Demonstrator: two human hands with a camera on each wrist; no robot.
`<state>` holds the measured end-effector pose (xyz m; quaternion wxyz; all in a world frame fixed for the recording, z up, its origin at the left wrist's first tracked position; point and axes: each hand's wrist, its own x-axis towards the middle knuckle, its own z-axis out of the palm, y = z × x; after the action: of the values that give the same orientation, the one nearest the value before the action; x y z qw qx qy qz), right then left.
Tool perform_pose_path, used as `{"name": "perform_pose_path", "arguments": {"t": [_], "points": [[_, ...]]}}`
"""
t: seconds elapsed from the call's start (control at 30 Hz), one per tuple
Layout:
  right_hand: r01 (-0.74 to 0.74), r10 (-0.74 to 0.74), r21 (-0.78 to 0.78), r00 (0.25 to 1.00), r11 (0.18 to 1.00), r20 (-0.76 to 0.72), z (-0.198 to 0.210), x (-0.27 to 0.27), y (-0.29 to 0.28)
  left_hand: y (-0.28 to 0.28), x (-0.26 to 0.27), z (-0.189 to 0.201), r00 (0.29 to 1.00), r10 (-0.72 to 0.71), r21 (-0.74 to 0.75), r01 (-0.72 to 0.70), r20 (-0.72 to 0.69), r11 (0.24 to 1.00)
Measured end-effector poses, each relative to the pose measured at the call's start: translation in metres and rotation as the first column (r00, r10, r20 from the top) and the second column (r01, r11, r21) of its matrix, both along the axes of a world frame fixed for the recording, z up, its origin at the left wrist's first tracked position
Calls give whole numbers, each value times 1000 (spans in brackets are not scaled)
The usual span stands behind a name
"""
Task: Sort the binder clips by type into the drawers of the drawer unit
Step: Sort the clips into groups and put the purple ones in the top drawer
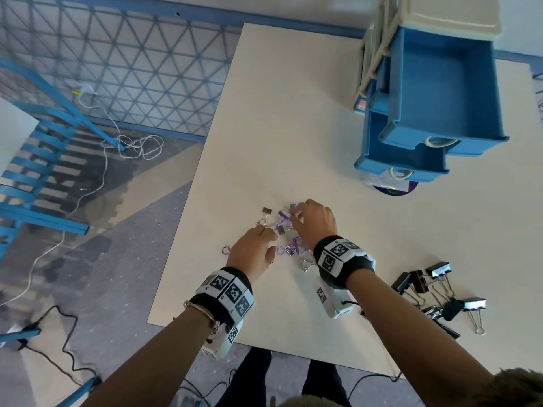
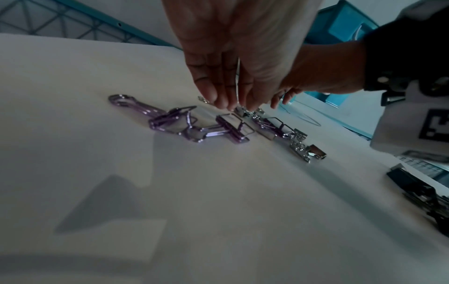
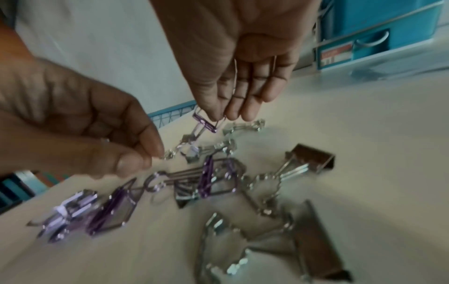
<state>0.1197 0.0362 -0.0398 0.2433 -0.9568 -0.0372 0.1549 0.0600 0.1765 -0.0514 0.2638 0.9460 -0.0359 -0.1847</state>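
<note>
A cream-white table (image 1: 293,113) filled the scene, its surface plain and matte. Past the table's left edge lay a floor (image 1: 123,207) of grey and tan patches, crossed by a white cable (image 1: 102,160) and a black cable (image 1: 64,348). A blue chair (image 1: 32,160) stood on that floor, well apart from the table, and a blue lattice panel (image 1: 117,69) ran along the wall behind it.

At the table's far right corner stood the drawer unit (image 1: 426,92), cream-framed, with two blue drawers pulled out one above the other. A small red-and-white label (image 3: 336,54) sat on the unit's front; its writing was too blurred to read. Both wrists wore bands with black-and-white square code markers (image 1: 232,292).

Near the table's middle lay a loose heap of purple wire clips (image 2: 194,124) and small silver binder clips (image 2: 306,148). The left hand (image 1: 252,251) hovered over the heap's near side, thumb and forefinger pressed together on a silver clip's wire handle. The right hand (image 1: 317,221) reached over the heap's far side, fingers pointing down, its fingertips (image 3: 216,113) pinching one purple clip (image 3: 205,122). A separate group of large black binder clips (image 1: 435,292) lay toward the table's near right edge.
</note>
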Motion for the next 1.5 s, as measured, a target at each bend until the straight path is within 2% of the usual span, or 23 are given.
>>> {"name": "perform_pose_path", "arguments": {"t": [0.17,0.37,0.53,0.63,0.7,0.8,0.93,1.07,1.27,1.5], "points": [[195,-199,141,980,971,18,11,-13,-34,-12,4,1,996,-86,48,88,-33,995],[334,-336,213,941,918,-26,10,-33,-57,-25,7,1,985,-155,172,166,-76,971],[405,-406,236,913,883,-49,10,-51,-62,-18,5,7,997,-73,64,72,17,995],[379,-371,255,925,890,-78,10,-62,-52,1,-2,14,991,100,-96,-91,91,991],[340,-321,270,940,901,-114,8,-68,-40,18,-8,14,963,245,-204,-218,115,954],[260,-223,266,961,928,-164,4,-75,-19,42,-23,11,928,347,-267,-303,134,915],[184,-127,249,965,951,-232,-2,-83,8,65,-45,1,937,308,-196,-275,167,941],[156,-100,233,967,960,-234,-8,-86,24,70,-53,-3,935,300,-93,-287,191,953],[52,-3,180,964,982,-265,-12,-94,39,65,-57,-9,955,224,-54,-218,193,975],[-114,148,170,968,979,-204,-11,-107,39,66,-72,-17,975,147,-56,-140,169,989]]}}
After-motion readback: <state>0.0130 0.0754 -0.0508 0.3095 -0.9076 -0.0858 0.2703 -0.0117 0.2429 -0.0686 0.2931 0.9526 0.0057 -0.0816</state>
